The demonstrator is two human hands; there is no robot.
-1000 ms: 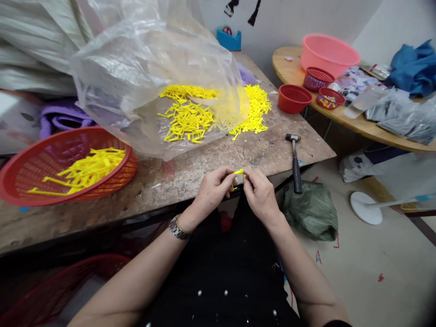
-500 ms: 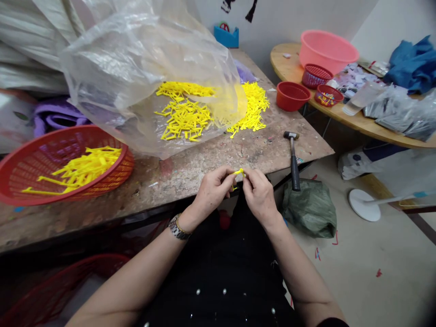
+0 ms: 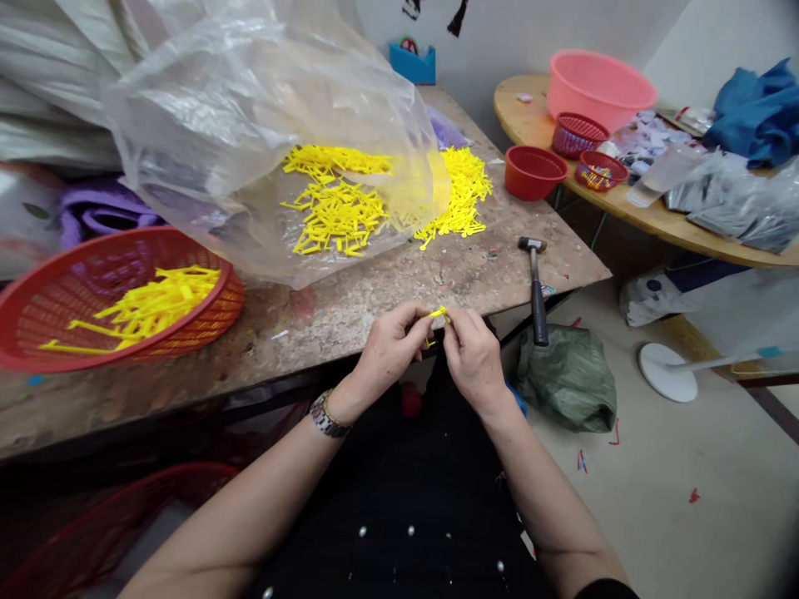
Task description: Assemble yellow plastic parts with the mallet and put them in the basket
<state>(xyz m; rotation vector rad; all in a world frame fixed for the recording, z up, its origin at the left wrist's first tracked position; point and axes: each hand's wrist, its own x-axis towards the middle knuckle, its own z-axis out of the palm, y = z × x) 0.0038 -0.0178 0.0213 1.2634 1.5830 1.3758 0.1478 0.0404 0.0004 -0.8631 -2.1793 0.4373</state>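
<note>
Head view: left hand (image 3: 392,343) and right hand (image 3: 473,353) pinch a small yellow piece (image 3: 439,313) between them, by the table's (image 3: 355,304) near edge; keeping both grips close and steady should prevent slipping; loose yellow strips (image 3: 462,191) lie heaped beyond.

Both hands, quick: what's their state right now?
Left hand: closed, pinching a small yellow piece.
Right hand: closed at that piece's end; whether it holds another, can't tell.

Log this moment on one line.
left hand: pinching yellow piece | right hand: pinching its end | hammer: overhanging table | red basket: holding yellow pieces
</note>
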